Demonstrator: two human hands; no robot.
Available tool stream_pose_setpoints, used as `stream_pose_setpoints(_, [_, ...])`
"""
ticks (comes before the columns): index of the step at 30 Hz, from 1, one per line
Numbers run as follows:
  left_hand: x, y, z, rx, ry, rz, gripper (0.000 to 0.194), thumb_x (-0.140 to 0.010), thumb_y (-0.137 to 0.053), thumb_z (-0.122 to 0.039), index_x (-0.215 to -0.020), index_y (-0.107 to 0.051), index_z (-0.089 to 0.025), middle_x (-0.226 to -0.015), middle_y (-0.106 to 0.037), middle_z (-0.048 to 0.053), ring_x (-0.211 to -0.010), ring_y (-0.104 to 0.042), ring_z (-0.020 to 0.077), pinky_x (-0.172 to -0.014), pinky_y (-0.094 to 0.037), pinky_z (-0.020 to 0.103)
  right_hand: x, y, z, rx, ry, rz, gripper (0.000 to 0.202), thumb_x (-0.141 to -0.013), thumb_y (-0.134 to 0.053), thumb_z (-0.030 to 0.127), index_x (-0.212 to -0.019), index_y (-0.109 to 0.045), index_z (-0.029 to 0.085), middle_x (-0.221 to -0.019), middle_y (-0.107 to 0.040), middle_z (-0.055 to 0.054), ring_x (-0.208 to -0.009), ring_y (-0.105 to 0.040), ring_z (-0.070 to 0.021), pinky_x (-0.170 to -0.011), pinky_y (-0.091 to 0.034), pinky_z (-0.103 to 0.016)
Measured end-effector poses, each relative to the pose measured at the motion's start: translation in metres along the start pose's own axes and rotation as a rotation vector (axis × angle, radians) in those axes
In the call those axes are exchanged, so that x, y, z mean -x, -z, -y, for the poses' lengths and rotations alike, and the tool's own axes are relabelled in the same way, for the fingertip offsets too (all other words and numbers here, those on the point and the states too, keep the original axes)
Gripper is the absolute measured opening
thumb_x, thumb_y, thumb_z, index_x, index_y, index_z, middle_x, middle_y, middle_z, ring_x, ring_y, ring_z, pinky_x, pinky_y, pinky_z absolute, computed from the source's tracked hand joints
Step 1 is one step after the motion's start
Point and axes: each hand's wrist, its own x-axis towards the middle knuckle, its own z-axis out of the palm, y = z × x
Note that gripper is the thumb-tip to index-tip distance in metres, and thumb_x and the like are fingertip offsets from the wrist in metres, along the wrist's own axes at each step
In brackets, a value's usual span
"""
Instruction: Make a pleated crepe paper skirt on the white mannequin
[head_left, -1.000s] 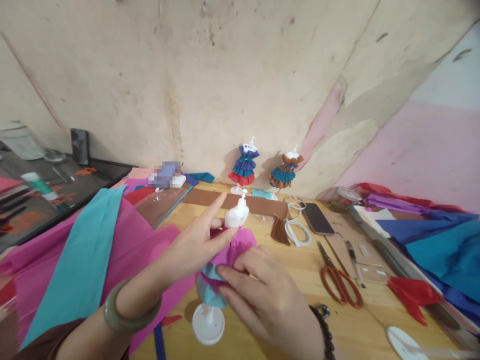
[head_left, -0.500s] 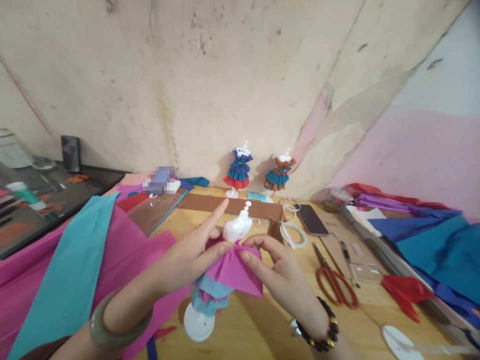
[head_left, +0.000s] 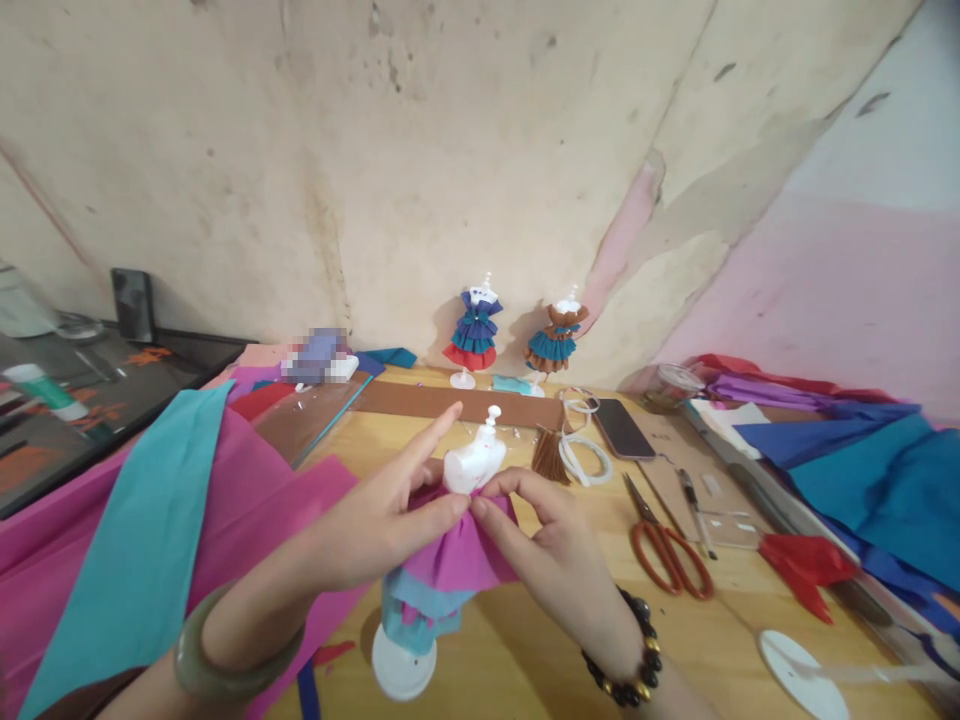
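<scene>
A small white mannequin (head_left: 475,462) leans on its round base at the middle of the table, in a layered skirt of light blue (head_left: 420,605) and pink. Around its waist lies a gathered strip of magenta crepe paper (head_left: 461,548). My left hand (head_left: 390,505) presses the strip with its thumb at the waist; its index finger points up behind the mannequin. From the other side my right hand (head_left: 547,535) pinches the top edge of the strip between thumb and index finger. The two thumb tips nearly meet at the front.
Orange-handled scissors (head_left: 667,545), a pen (head_left: 697,512), a phone (head_left: 619,428) and a white cord coil (head_left: 585,458) lie on the right. Two dressed mannequins (head_left: 477,325) stand by the wall. Turquoise paper (head_left: 142,520) and magenta sheets spread on the left.
My right hand has moved left along the strip, toward my left thumb. The magenta paper's loose right side is now drawn in and gathered at the waist.
</scene>
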Motion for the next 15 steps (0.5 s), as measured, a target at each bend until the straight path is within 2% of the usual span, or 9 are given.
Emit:
stream_pose_setpoints(2, [0.0002,-0.0003,0.0006,-0.025,0.008,-0.009,0.08,-0.094,-0.056,-0.029,-0.158,-0.008,-0.023,-0.14,-0.058,0.015,-0.127,-0.056,0.0268,-0.107,-0.045,0.044,0.0001,-0.0003,0.0016,-0.003,-0.002,0.015,0.01,-0.084,-0.063,0.023,-0.076,-0.066,0.021,-0.072,-0.072,0.0,-0.067,-0.067,-0.0151,-0.065,-0.054,-0.025])
stream_pose_setpoints(7, [0.0018,0.0002,0.0002,-0.219,-0.017,-0.063,0.062,-0.092,-0.054,-0.028,-0.151,-0.035,-0.023,-0.157,-0.039,0.011,-0.138,-0.044,0.0334,-0.117,-0.031,0.054,0.0,-0.0014,0.0035,-0.012,-0.034,0.028,0.013,-0.083,-0.067,0.027,-0.072,-0.062,0.02,-0.069,-0.07,0.0,-0.066,-0.066,-0.0151,-0.064,-0.054,-0.024])
stream_pose_setpoints(11, [0.0036,0.0026,0.0014,-0.241,-0.021,0.023,0.069,-0.094,-0.052,-0.025,-0.156,-0.022,-0.029,-0.161,-0.032,0.008,-0.139,-0.044,0.0325,-0.112,-0.041,0.051,0.0001,-0.0018,0.0018,0.005,-0.042,0.011,0.014,-0.084,-0.065,0.027,-0.072,-0.061,0.02,-0.069,-0.068,0.001,-0.064,-0.065,-0.015,-0.062,-0.053,-0.024])
stream_pose_setpoints(15, [0.0025,0.0058,0.006,-0.357,-0.057,-0.005,0.072,-0.093,-0.058,-0.029,-0.156,-0.021,-0.031,-0.162,-0.031,0.008,-0.144,-0.035,0.034,-0.112,-0.043,0.05,-0.0006,-0.0018,0.0002,0.006,-0.04,0.01,0.014,-0.083,-0.065,0.028,-0.072,-0.06,0.02,-0.068,-0.068,0.001,-0.063,-0.064,-0.0149,-0.061,-0.052,-0.024])
